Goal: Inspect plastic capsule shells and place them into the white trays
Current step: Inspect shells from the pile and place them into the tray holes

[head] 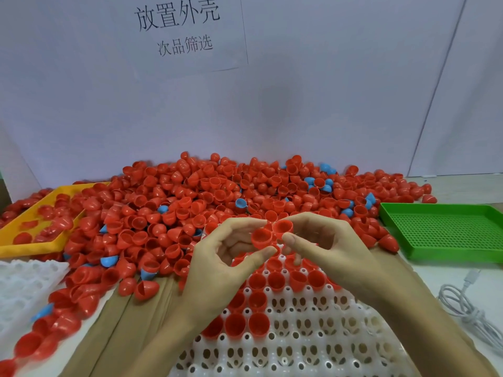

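Note:
My left hand (pixel 220 257) pinches a red capsule shell (pixel 261 238) between thumb and fingers, its hollow facing me. Close beside it, my right hand (pixel 324 240) holds a second red shell (pixel 283 227), and the two shells touch. Both hands hover over the far end of a white tray (pixel 299 341) with round sockets. Several sockets near my hands hold red shells (pixel 275 281), open side up. A big heap of red shells (pixel 206 197), with a few blue ones (pixel 241 204) mixed in, spreads behind the tray.
A yellow tray (pixel 35 248) with some red shells sits at the left, a green perforated tray (pixel 446 232) at the right. Another white socket tray (pixel 24 289) lies at the near left. A white cable (pixel 468 306) coils at the right. A paper sign (pixel 185 28) hangs on the back wall.

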### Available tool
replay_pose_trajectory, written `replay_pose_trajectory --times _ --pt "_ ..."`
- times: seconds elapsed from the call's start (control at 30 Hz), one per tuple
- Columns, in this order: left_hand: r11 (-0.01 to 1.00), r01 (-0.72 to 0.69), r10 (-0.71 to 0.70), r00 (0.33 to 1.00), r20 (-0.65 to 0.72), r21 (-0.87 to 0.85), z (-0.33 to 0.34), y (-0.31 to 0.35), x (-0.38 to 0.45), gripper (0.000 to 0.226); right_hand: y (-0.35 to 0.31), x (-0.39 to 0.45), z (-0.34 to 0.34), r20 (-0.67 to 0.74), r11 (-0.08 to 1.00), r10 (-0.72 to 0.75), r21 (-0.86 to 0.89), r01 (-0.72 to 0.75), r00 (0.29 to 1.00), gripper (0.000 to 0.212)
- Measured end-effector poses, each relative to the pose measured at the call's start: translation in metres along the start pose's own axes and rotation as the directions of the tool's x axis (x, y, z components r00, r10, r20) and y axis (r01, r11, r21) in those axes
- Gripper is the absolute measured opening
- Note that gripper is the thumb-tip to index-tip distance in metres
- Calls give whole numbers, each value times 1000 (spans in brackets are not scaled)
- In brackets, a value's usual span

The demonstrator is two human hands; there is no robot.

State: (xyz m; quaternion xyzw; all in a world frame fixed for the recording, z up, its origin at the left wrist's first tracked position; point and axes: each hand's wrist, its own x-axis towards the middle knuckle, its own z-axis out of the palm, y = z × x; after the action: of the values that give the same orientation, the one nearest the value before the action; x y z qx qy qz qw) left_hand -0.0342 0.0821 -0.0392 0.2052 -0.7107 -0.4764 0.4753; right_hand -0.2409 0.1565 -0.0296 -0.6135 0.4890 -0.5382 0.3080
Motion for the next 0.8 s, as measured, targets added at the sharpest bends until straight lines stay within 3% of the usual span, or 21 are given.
replay_pose_trajectory --times 0.13,0.23,0.37,0.47,0.57,0.7,0.8 --pt "1000 6 -7 998 -56 -27 2 0 0 44 -2 -1 1 67 996 68 48 -71 995 28" --pt "989 52 -54 998 -12 -137 0 0 3 52 -5 -2 3 106 993 73 89 -82 992 29" --pt "976 97 -87 994 60 -193 1 -3 3 45 -4 -1 5 30 997 41 64 -43 999 34" --pt "967 123 -126 992 3 -225 5 -2 1 38 -3 -1 9 -49 998 5 64 -1 999 41" --pt "978 95 -99 995 -12 -184 7 0 0 23 -4 -2 12 -97 997 -72 -49 67 993 42" --pt "988 65 -68 998 -17 -142 8 3 -1 19 -8 -6 16 -82 970 -139 -214 119 987 43" --pt "985 93 -102 993 -52 -146 8 1 -1 17 -12 -9 20 -75 858 -266 -472 200 961 43"
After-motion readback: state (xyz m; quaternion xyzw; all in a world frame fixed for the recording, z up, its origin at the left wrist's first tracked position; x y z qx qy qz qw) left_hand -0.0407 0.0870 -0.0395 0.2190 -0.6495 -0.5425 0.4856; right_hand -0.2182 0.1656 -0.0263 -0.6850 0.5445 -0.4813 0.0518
